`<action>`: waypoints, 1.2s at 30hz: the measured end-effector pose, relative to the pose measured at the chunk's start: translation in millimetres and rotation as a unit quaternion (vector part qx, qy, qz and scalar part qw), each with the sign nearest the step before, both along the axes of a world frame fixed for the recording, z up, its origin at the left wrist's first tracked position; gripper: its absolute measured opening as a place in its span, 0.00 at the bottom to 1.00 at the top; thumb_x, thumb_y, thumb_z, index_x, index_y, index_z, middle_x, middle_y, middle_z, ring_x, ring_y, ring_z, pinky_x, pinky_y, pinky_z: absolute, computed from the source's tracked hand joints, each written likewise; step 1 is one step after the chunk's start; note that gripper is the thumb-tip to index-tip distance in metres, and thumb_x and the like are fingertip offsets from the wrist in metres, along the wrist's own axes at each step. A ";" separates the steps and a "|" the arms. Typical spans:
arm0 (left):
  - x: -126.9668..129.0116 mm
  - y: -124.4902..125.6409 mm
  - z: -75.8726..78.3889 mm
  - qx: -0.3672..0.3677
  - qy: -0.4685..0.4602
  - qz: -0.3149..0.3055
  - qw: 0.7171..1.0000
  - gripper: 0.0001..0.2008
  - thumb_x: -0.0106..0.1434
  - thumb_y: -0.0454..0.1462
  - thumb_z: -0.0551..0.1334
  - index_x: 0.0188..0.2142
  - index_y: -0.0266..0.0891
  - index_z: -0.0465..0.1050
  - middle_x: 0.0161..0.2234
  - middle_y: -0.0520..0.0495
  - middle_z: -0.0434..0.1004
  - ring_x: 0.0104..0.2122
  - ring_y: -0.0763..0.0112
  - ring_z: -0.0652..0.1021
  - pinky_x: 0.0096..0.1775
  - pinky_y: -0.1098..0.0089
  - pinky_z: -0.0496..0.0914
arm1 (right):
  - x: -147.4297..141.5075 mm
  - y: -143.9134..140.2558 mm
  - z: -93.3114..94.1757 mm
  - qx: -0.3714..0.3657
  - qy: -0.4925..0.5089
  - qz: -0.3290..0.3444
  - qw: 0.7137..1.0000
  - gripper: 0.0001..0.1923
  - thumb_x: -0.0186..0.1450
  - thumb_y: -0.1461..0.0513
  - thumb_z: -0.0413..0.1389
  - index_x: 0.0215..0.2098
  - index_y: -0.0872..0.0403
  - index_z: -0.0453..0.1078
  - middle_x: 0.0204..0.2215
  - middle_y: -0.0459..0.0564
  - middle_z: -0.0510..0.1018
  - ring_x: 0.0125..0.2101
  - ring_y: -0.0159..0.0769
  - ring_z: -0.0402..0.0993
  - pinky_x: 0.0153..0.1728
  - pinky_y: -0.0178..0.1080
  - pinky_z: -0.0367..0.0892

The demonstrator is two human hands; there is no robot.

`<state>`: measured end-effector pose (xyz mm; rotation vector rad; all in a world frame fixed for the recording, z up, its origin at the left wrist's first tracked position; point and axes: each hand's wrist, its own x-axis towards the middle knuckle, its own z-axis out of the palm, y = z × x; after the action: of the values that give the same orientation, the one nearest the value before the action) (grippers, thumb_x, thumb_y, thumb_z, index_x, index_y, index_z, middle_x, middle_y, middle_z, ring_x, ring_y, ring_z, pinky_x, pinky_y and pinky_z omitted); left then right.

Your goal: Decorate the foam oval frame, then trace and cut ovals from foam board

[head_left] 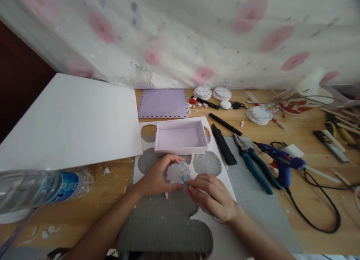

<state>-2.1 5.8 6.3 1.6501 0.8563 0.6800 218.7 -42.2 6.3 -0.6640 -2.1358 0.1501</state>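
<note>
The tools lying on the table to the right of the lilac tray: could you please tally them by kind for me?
Blue glue gun: 1
Teal-handled pliers: 1
Black utility knife: 1
Black pen: 1
Total: 4
More tools lie at the far right edge, too blurred to count. Both hands, left hand and right hand, hold a round scalloped disc.

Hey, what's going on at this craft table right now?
A person is working on a small round scalloped disc, held in the left hand over a white sheet with round cut-outs. The right hand pinches a thin tool against the disc's edge. A lilac open box sits just behind, with pliers and a blue glue gun to the right.
</note>
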 end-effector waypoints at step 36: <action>-1.0 2.0 -1.7 0.006 0.021 -0.017 1.000 0.26 0.52 0.41 0.72 0.47 0.42 0.63 0.52 0.43 0.70 0.51 0.60 0.72 0.53 0.61 0.67 | -6.7 4.6 9.7 0.078 -0.059 -0.022 0.995 0.06 0.65 0.71 0.56 0.36 0.59 0.74 0.37 0.56 0.81 0.35 0.37 0.75 0.35 0.39 0.73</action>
<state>-3.1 7.8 4.6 1.6925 0.8540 0.6295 212.0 -37.6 16.0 -0.6416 -2.2168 -0.0805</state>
